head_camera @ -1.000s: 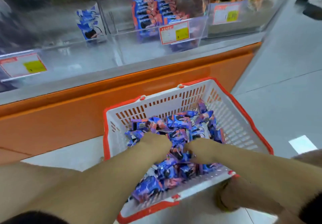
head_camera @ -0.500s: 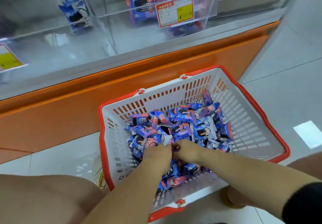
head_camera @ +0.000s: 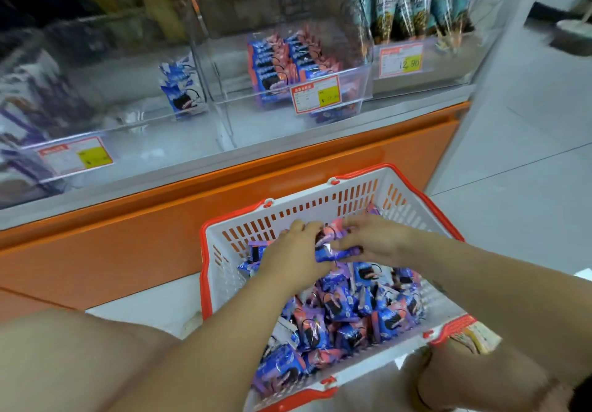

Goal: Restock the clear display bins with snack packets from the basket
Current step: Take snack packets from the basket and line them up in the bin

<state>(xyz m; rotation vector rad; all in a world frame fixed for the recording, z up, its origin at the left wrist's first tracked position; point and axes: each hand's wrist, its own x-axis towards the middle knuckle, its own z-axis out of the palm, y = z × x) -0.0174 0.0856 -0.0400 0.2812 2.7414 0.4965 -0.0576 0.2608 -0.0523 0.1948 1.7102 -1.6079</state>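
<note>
As my left hand and right hand squeezed a loose bunch of packets over the basket, some could slide out before the bin.

Both bare forearms reach forward and converge, the left from the lower left corner, the right from the right edge. The left hand shows its back, its fingers curled over a small bunch of snack packets. The right hand meets it from the other side and seems to pinch the same bunch, though blur hides the exact grip.
</note>
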